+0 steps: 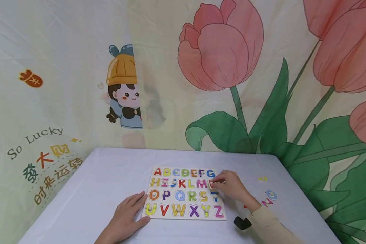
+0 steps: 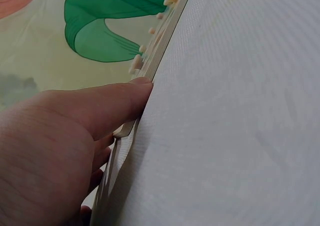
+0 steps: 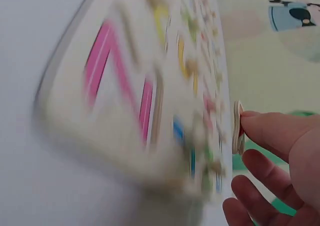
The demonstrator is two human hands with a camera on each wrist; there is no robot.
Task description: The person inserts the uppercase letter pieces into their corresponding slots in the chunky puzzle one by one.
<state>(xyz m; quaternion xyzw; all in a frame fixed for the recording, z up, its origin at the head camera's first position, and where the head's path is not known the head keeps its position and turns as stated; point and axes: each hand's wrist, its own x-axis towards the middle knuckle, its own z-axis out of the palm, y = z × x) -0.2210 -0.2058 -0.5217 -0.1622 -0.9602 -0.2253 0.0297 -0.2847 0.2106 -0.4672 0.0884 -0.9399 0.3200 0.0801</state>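
Observation:
An alphabet puzzle board (image 1: 186, 218) with rows of coloured letters and small pegs lies on the white table. My left hand (image 1: 126, 213) rests at its near left corner, the fingers along the left side. In the left wrist view, the thumb (image 2: 125, 98) touches the board's edge. Over the right end of the second row, my right hand (image 1: 231, 185) pinches a small wooden letter piece (image 3: 237, 128) between thumb and finger. The piece is seen edge-on with a bit of red, so its letter cannot be read. The right wrist view of the board is blurred.
Right of the board lie loose letters: a yellow one (image 1: 263, 178), a blue one (image 1: 271, 195) and a pink one (image 1: 267, 202). Something red (image 1: 245, 206) shows partly behind the right forearm. A black object (image 1: 242, 223) is beside the right sleeve. A printed curtain (image 1: 164, 101) hangs behind the table.

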